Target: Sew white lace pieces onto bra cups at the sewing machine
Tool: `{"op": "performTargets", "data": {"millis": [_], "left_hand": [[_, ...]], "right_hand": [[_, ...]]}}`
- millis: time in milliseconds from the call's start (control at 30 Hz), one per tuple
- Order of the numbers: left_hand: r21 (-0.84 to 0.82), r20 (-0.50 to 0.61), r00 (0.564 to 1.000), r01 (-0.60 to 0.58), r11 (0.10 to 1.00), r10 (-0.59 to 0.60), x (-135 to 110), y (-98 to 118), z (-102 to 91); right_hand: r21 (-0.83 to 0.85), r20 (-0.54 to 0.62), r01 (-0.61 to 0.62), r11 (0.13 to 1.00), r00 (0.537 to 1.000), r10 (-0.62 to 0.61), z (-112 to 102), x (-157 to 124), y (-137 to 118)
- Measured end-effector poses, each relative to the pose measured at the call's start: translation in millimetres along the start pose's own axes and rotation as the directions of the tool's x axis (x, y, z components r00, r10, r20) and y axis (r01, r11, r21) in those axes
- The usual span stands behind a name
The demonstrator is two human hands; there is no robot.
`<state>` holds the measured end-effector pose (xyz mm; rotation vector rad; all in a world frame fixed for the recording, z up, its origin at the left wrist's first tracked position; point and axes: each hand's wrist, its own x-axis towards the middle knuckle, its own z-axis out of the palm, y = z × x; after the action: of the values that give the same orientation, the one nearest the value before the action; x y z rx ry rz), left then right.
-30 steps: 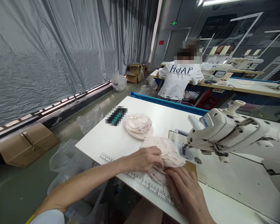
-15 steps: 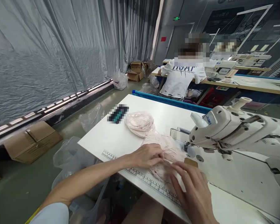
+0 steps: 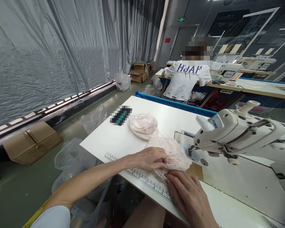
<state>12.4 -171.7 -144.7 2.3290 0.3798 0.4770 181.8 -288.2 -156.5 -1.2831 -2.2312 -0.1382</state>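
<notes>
A stack of pale pink fabric pieces (image 3: 174,152) with loose threads lies on the white sewing table (image 3: 114,139), just left of the sewing machine (image 3: 239,133) needle. My left hand (image 3: 148,158) rests on the stack's near left side, fingers curled onto the fabric. My right hand (image 3: 186,193) lies flat on the table with its fingertips pressing the stack's near edge. A second, rounder pile of pink pieces (image 3: 143,125) sits farther back on the table.
A printed ruler strip (image 3: 142,179) runs along the table's near edge. A dark blurred object (image 3: 121,115) lies at the back left. Another person in a white shirt (image 3: 187,79) sits at the table behind. Cardboard boxes (image 3: 30,142) and plastic bags (image 3: 71,158) lie on the floor at left.
My right hand lifted off the table half a second ago and has come back down flat at the stack's near edge. My left hand stayed on the fabric.
</notes>
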Motion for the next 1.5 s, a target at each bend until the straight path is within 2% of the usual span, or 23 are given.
{"op": "performTargets", "data": {"millis": [333,500,667,800,933,1000,1167,1500], "left_hand": [[0.018,0.012,1.0,-0.004,1.0,0.004,-3,5,-2.5],[0.017,0.026,0.999,-0.047,0.999,0.046,-4,2,-0.2],[0.031,-0.078,0.995,0.063,0.998,-0.061,-1,1,2.9],[0.004,-0.106,0.985,0.134,0.991,-0.133,2,1,2.0],[-0.018,-0.105,0.984,0.144,0.989,-0.145,2,1,2.1],[-0.03,-0.102,0.987,0.125,0.992,-0.128,1,1,2.1],[0.012,-0.042,0.997,-0.067,0.998,0.067,-2,-4,2.5],[0.098,-0.012,0.999,-0.029,0.995,0.03,-3,-7,5.5]], "right_hand": [[0.031,-0.047,-0.021,0.999,0.999,0.023,0,3,2],[0.016,-0.092,-0.029,0.999,0.995,0.031,3,4,8],[-0.075,-0.185,-0.011,0.997,0.983,-0.003,-3,5,9],[-0.076,-0.095,0.066,0.995,0.993,-0.073,-5,4,4],[-0.107,-0.067,-0.022,0.994,0.998,0.015,4,2,3],[-0.113,-0.051,-0.04,0.993,0.998,0.034,6,1,4],[-0.083,-0.016,-0.019,0.996,1.0,0.018,5,-1,9],[-0.068,-0.064,-0.013,0.998,0.998,0.009,6,2,8]]}}
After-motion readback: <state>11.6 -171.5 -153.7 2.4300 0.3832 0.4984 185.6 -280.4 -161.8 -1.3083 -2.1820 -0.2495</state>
